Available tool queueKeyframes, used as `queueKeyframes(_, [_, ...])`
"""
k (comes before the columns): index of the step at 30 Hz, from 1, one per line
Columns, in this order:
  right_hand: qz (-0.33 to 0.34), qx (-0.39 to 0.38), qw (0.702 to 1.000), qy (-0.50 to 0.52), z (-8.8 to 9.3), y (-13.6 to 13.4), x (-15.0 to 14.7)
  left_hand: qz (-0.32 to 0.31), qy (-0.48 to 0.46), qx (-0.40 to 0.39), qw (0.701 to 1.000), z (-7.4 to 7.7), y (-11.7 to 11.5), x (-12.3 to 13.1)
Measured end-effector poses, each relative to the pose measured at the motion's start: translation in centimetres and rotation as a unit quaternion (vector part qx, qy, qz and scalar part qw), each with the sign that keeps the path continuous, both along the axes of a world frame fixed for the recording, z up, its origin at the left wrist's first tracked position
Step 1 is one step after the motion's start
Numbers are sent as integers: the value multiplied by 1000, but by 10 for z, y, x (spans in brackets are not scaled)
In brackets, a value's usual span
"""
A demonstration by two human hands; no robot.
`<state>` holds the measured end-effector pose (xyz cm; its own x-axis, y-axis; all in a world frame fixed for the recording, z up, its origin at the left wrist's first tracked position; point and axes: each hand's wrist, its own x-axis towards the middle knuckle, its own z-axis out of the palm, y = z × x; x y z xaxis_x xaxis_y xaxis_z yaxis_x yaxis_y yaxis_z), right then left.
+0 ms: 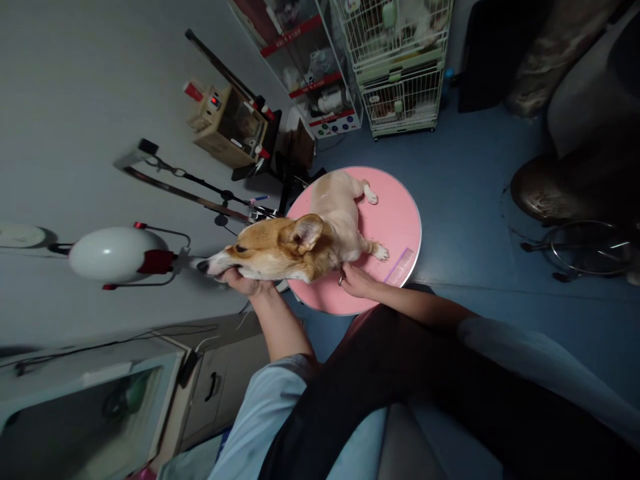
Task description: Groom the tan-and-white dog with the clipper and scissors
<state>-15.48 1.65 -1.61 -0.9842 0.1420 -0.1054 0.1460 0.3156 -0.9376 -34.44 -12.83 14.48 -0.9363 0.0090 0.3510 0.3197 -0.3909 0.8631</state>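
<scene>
A tan-and-white corgi (335, 207) with a short-clipped body lies on a round pink table (395, 193), its head turned to the left. My left hand (243, 282) is closed around the underside of its muzzle, the thumb at the side of the mouth. Against the fur of its lower chest, near a front leg, is my right hand (356, 280), with a ring on one finger. Its fingers are curled together, and their tips are hidden, so I cannot see what they hold. A flat clear piece with a purple edge (399, 267) lies on the table beside the front paw.
A metal grooming arm (185, 190) with a black strap stands behind the dog's head. A white rounded device with red parts (115, 255) is at the left. Beyond are a wooden box (227, 127), a display cabinet (320, 67), stacked cages (400, 73) and a wheeled stool (585, 247).
</scene>
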Motion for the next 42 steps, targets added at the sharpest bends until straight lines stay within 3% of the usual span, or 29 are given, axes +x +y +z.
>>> queueKeyframes(7, [9,67,997,25,8,-4,1,-17,4,17,1000,0,1,0])
queueKeyframes(12, [14,68,996,-59,11,-5,0,-35,31,11,999,3,4,4])
queueKeyframes(17, [0,121,993,5,21,-6,2,-41,30,6,999,4,6,6])
queueKeyframes(19, [9,138,990,-19,24,-7,2,-32,21,7,999,4,6,5])
queueKeyframes(23, [38,140,989,-37,26,-5,3,-24,17,22,999,4,6,2])
queueKeyframes(26, [18,159,987,5,26,-3,3,10,21,10,1000,4,5,-1])
queueKeyframes(28, [19,164,986,-19,27,-2,3,23,21,-13,999,4,5,-1])
queueKeyframes(33, [48,162,985,-29,28,-1,5,-11,25,-40,999,3,4,0])
queueKeyframes(37, [14,175,984,-19,28,-1,3,-11,34,-22,999,3,4,-2])
queueKeyframes(42, [38,162,986,-23,24,0,3,2,20,-2,1000,3,5,-3])
